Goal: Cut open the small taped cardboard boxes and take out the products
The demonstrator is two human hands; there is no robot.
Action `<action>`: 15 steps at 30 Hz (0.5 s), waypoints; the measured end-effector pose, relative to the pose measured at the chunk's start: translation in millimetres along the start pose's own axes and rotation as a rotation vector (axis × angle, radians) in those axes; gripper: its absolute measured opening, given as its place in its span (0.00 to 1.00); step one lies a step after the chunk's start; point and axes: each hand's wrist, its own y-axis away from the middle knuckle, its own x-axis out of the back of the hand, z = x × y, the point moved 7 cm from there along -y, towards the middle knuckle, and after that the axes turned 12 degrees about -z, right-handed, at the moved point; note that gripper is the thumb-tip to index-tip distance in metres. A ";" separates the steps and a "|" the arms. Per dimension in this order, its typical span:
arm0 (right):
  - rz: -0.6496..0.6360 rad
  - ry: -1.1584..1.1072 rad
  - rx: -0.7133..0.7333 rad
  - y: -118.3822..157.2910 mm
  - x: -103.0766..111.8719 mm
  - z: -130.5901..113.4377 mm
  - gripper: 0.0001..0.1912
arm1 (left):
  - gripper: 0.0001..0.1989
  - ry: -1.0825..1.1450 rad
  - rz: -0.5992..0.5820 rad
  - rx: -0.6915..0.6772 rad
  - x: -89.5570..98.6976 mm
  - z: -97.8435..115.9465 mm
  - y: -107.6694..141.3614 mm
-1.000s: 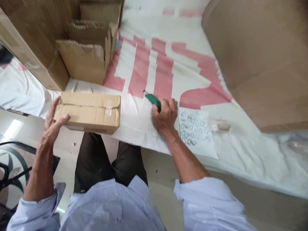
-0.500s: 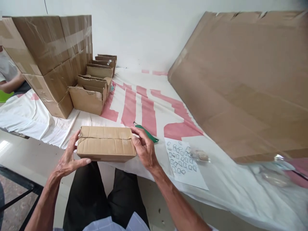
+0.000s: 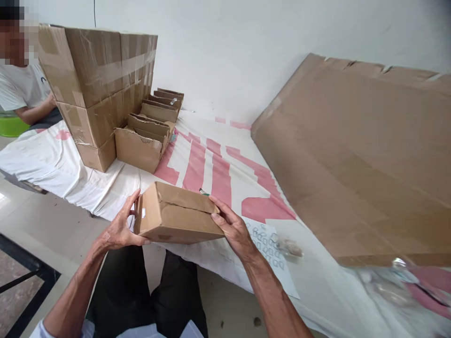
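Note:
Between my two hands is a small brown cardboard box (image 3: 188,216), tilted and turned so that its left end shows a small white patch. My left hand (image 3: 123,223) grips that left end, thumb underneath along the lower edge. On the right end, my right hand (image 3: 234,225) holds the corner with fingers on top. Behind the box, the tip of a green-handled tool (image 3: 203,192) peeks out, its handle mostly hidden. Right of my right hand lies a white sheet (image 3: 287,281) with drawn outlines, and on it a small clear bag (image 3: 291,247) with something beige inside.
Taped cartons (image 3: 98,70) are stacked at the left, beside a row of open cardboard boxes (image 3: 137,148). A large cardboard sheet (image 3: 352,164) leans at the right. White cloth with pink patches (image 3: 221,178) covers the table. Another person (image 3: 24,89) sits at far left.
The box has swung round so its left end faces me more, and both hands have shifted right with it. It now covers most of the green-handled tool. The view has turned left.

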 end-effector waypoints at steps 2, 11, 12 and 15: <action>0.009 0.004 -0.018 2.6 11.2 11.1 0.38 | 0.69 0.010 0.044 -0.024 -7.6 8.7 -5.3; 0.153 0.025 0.023 4.3 13.0 -10.8 0.33 | 0.56 -0.147 0.186 -0.087 2.8 60.0 -15.0; 0.209 0.047 0.079 5.8 14.6 -30.4 0.30 | 0.55 -0.177 0.201 -0.084 6.4 66.2 -13.5; 0.352 0.235 0.360 17.7 11.8 -113.6 0.18 | 0.53 -0.261 0.252 -0.077 12.0 83.7 -11.2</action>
